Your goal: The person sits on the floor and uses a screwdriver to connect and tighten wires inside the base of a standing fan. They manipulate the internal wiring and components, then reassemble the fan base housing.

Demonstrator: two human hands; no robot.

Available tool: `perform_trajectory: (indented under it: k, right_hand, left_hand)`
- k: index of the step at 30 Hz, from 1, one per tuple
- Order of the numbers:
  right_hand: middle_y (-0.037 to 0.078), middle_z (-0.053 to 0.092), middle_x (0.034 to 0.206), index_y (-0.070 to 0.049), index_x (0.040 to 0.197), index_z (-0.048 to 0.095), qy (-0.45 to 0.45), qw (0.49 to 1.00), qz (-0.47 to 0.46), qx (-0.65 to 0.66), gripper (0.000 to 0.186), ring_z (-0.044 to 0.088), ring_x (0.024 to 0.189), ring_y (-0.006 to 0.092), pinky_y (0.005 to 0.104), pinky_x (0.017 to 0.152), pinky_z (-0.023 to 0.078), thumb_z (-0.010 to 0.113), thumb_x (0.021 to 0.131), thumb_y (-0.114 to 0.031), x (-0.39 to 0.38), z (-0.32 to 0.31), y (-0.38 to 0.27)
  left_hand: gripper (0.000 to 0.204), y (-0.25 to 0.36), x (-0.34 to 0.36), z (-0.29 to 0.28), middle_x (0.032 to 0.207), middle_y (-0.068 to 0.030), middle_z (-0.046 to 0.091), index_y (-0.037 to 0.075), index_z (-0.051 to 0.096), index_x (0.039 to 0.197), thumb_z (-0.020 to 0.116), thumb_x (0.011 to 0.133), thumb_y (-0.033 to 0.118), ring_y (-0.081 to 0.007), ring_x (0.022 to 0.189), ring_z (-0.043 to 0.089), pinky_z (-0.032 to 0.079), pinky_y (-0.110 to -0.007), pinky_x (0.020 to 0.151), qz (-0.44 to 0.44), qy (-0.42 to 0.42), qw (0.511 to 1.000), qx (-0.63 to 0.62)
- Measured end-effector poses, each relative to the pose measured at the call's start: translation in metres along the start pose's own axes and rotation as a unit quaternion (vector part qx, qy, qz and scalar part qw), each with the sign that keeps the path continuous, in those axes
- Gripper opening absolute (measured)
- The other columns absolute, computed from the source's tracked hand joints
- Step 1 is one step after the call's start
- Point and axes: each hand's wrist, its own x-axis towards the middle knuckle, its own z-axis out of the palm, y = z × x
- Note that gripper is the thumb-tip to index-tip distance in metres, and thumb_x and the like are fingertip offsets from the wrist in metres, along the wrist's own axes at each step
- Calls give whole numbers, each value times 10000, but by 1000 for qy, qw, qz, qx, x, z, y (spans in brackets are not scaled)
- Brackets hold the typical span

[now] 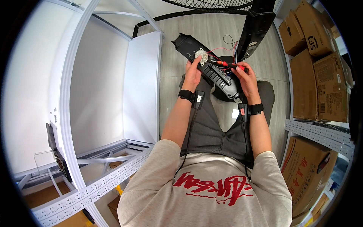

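— Seen at upper centre of the frame?
— Long black plastic housing [211,68], lying diagonally from upper left down to lower right, held up above the lap. Moulded, matte, ribbed along its lower half with a row of small slots or keys. Round silvery-white disc [201,56] set into its upper part, pale and faintly shiny against the dark plastic.

— Held how?
— Left hand [193,75] closed around the housing's left edge, thumb up near the disc. Right hand [246,78] clamped on a red-and-black-handled screwdriver [228,64], laid almost level, tip pointed left toward the disc. Black bands [185,94] worn on both wrists, each with a small black unit and a thin cable trailing down.

— Anything loose?
— Thin red and black wires [223,48] looped from the housing up toward a second glossy black panel [256,28], tall and narrow, standing at upper right. Curved black wire grille [211,4] at the very top edge.

— Surroundings?
— Pale wood-grain floor [211,30] beneath. White metal shelving [72,113], smooth panels and perforated rails, across the left of the frame. Brown cardboard boxes [321,75], matte and creased, stacked at right on another perforated rack. Grey trousers [211,128] at centre, beige shirt with red print [211,185] at bottom.
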Motion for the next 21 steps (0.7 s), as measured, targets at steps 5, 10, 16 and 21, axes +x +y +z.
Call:
perform_trajectory:
  k: [5,10,16,21]
  right_hand:
    - [73,611,1110,-5,1133,600,6,1000,-1,2,201,627,1063,189,366,1018,518,661,950,-62,1,-1,2]
    - [71,604,1107,0,1131,594,16,1000,1,4,194,625,1059,180,365,1020,520,652,954,-52,1,0,2]
    - [76,615,1101,0,1135,596,21,1000,2,4,190,631,1048,182,359,1014,524,645,959,-52,1,0,3]
    - [82,626,1104,-2,1137,598,17,1000,4,3,189,636,1046,186,356,1012,525,643,961,-55,1,0,3]
  left_hand:
    - [351,0,-3,4,1212,-84,648,23,556,1263,671,932,49,-207,1112,628,502,-364,983,16,7,1000,1]
    - [354,0,-2,3,1219,-83,643,24,551,1267,668,933,45,-205,1117,623,499,-361,986,16,3,1000,4]
    - [361,-1,0,0,1227,-86,638,20,542,1276,666,939,58,-212,1124,621,497,-365,992,7,0,1000,0]
    - [370,2,-1,1,1230,-92,635,17,534,1284,664,942,65,-219,1126,623,502,-373,992,2,-1,1000,0]
